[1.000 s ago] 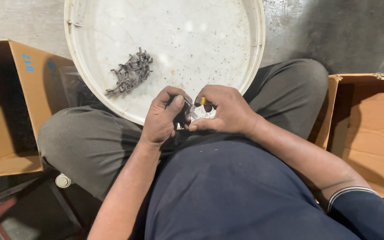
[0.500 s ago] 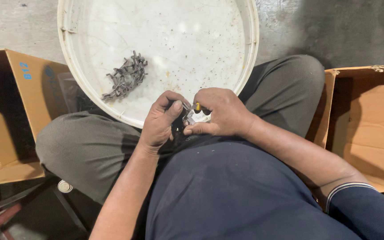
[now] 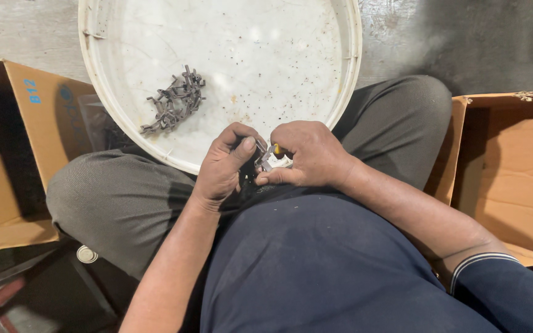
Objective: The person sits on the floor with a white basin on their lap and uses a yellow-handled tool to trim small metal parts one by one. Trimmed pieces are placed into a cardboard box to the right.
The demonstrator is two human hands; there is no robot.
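In the head view I see my left hand (image 3: 223, 166) and right hand (image 3: 306, 157) pinched together around a small white part (image 3: 272, 161) at frame centre, held over my lap beside the white basin (image 3: 347, 74), whose dark metal clips (image 3: 174, 102) lie within reach at upper left.

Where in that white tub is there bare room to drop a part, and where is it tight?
The white tub is bare across its middle and right, between the heap of small metal clips at its left and the far rim. It is tight at the near rim, where the left hand and right hand meet over a small white part.
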